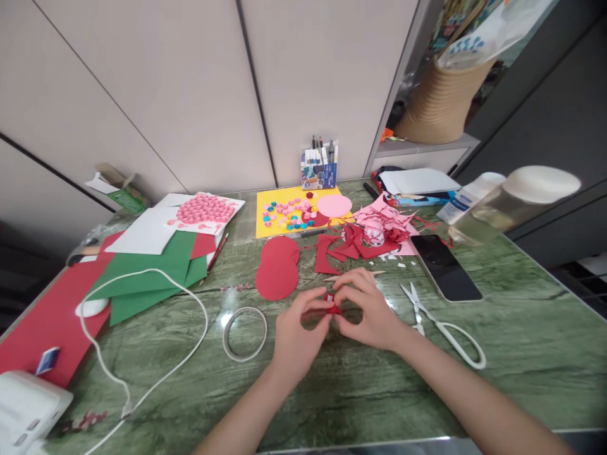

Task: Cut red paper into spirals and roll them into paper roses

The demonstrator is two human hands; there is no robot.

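Between my fingertips, above the green marbled table (379, 392), is a small folded piece of red paper (332, 304) with a white patch on it. My left hand (303, 325) pinches it from the left, and my right hand (367, 309) pinches its right side. Much of the paper is hidden by my fingers. Just beyond my left hand lie two overlapping red paper circles (277, 278). A roll of tape (245, 334) rests flat to the left. White-handled scissors (448, 332) lie partly spread to the right of my right hand.
Red paper scraps (327, 254) and pink scraps (384, 218) lie beyond my hands. A yellow sheet (265, 218) holds small coloured paper balls. On the right are a phone (446, 266) and a clear container (516, 202). A white cable (183, 360) loops across the left side near green sheets (165, 268).
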